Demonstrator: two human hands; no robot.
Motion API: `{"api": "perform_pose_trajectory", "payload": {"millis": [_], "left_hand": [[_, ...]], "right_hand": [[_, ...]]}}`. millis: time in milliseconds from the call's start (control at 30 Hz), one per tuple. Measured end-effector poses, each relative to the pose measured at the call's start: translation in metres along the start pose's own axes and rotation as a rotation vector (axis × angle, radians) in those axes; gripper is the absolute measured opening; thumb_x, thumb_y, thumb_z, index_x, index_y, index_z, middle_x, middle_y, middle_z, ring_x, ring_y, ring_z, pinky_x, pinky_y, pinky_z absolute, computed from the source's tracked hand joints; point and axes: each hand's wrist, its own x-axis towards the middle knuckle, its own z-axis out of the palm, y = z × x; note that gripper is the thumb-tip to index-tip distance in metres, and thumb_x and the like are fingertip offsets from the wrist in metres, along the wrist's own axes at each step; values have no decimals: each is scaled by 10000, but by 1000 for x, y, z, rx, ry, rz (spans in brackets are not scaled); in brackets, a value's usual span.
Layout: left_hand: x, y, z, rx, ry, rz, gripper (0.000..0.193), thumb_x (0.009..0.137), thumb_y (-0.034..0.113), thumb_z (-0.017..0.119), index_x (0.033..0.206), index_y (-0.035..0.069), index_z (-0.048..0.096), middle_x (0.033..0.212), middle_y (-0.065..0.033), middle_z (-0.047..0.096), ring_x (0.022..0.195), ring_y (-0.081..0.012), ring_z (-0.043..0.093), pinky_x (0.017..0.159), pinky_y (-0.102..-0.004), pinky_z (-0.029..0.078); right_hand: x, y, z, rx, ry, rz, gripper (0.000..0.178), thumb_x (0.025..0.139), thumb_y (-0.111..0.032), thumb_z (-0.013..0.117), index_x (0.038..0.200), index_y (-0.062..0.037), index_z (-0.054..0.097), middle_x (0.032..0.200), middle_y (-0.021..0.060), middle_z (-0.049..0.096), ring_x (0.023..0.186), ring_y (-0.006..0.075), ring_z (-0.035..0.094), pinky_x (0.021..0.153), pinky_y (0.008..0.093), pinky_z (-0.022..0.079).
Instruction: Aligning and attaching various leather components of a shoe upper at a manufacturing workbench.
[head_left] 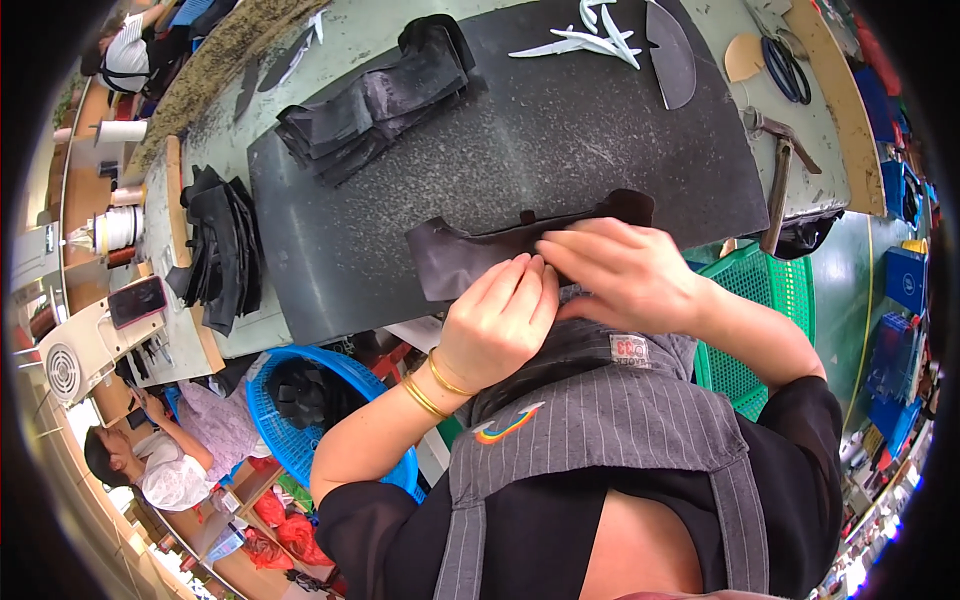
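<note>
A dark, leather-like cut piece [452, 262] with a curved outline lies along the near edge of a black mat [500, 150]. My left hand [503, 312] pinches its near edge with the fingertips. Close beside it, my right hand [622, 268] bends over the same piece, fingers pressed together on its edge. The fingertips of both hands almost meet, and my fingers hide part of that edge. The far right end of the piece rises past my right hand. Farther back on the mat rests a stack of similar black pieces [378, 102].
More black pieces [222, 245] are piled left of the mat. White curved strips [590, 45], a hammer [784, 165] and black-handled scissors [787, 70] lie at the far right. A blue basket [262, 385] and a green basket [803, 300] flank me. Another person [175, 465] sits at lower left.
</note>
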Motion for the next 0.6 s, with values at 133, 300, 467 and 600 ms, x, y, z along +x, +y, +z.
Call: {"api": "perform_pose_trajectory", "payload": {"millis": [133, 300, 467, 600], "left_hand": [[-4, -6, -16, 26, -41, -128, 299, 776, 133, 652, 1027, -16, 716, 1059, -123, 721, 1003, -270, 700, 919, -370, 578], [-13, -21, -16, -110, 17, -152, 293, 793, 100, 650, 1057, 7, 739, 1109, -114, 734, 1042, -260, 710, 902, -369, 582], [-21, -56, -17, -146, -32, -179, 305, 818, 53, 610, 1091, 49, 744, 1150, -84, 742, 1108, -239, 701, 997, -382, 538], [-34, -71, -11, -403, -41, -274, 358, 797, 10, 602, 1103, 109, 759, 1194, -52, 737, 1159, -200, 687, 1005, -388, 537]], "right_hand": [[7, -6, 19, -279, -99, -39, 680, 762, -402, 741, 1312, -22, 617, 1354, 82, 608, 1234, 241, 566, 989, 328, 521], [16, -11, 11, -408, -151, -47, 702, 802, -463, 695, 1325, -4, 604, 1368, 60, 603, 1143, 194, 567, 925, 281, 527], [32, -13, 16, -494, -253, -54, 571, 885, -401, 655, 1326, -40, 623, 1384, 6, 597, 1014, 148, 535, 817, 299, 443], [30, -4, 1, -421, -260, -112, 494, 866, -307, 668, 1294, -60, 651, 1377, -8, 611, 1052, 157, 555, 820, 297, 487]]}}
